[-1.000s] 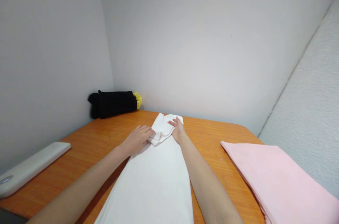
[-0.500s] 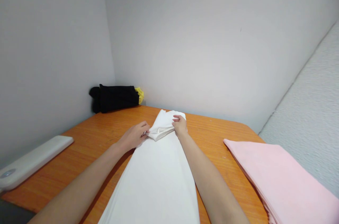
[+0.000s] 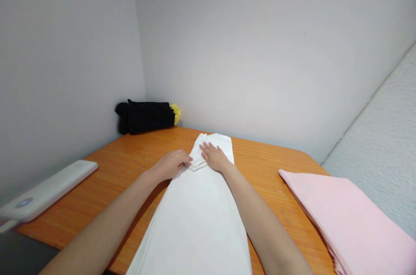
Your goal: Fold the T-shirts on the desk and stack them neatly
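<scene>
Although neither is clenched, my left hand [image 3: 172, 165] and right hand [image 3: 213, 157] lie open on the folded white cloth [image 3: 193, 223], lower centre, grasping nothing.

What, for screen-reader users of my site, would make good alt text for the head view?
Two bare hands, the left hand and right hand, rest on the folded end of a long white cloth on an orange table. A folded pink cloth lies to the right, and a black bundle sits in the far corner.
</scene>
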{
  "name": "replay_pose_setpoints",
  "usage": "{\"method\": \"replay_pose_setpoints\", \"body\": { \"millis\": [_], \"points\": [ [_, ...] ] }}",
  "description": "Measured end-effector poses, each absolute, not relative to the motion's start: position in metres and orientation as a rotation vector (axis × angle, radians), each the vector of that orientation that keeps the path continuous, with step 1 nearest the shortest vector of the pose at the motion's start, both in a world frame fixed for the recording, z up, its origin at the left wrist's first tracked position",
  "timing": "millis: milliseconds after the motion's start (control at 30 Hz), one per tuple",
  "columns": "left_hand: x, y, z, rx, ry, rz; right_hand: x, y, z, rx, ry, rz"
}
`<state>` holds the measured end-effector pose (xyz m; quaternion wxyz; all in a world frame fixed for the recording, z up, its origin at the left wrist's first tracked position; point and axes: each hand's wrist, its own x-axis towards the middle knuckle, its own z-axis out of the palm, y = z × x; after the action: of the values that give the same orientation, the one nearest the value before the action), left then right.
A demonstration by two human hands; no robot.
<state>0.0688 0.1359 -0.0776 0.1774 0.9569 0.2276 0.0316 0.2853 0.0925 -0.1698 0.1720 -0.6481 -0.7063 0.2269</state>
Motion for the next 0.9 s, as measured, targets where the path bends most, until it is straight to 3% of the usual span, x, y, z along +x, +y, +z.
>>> {"method": "replay_pose_setpoints", "body": {
  "millis": [167,300,467,600,700,800,900],
  "points": [
    [0.069,0.133,-0.076,2.691,0.784,-0.068,0.283,0.091,-0.168,-1.898,-2.045,0.630],
    [0.068,0.123,-0.069,2.663,0.891,-0.123,0.277,0.078,-0.148,-1.989,-1.985,0.409],
    [0.046,0.062,-0.040,2.667,1.025,0.056,0.280,0.027,-0.100,-1.987,-1.892,0.324],
    [-0.002,-0.036,-0.008,2.558,1.286,0.506,0.287,-0.062,-0.043,-1.845,-1.580,0.498],
    [-0.045,-0.100,-0.004,2.332,1.668,0.634,0.280,-0.157,-0.013,-1.714,-1.208,0.785],
    [-0.074,-0.127,-0.019,2.020,1.951,0.527,0.259,-0.247,-0.023,-1.757,-0.662,1.017],
    [-0.078,-0.123,-0.041,1.761,1.816,0.442,0.234,-0.300,-0.064,-1.798,-0.310,1.117]
  ]
}}
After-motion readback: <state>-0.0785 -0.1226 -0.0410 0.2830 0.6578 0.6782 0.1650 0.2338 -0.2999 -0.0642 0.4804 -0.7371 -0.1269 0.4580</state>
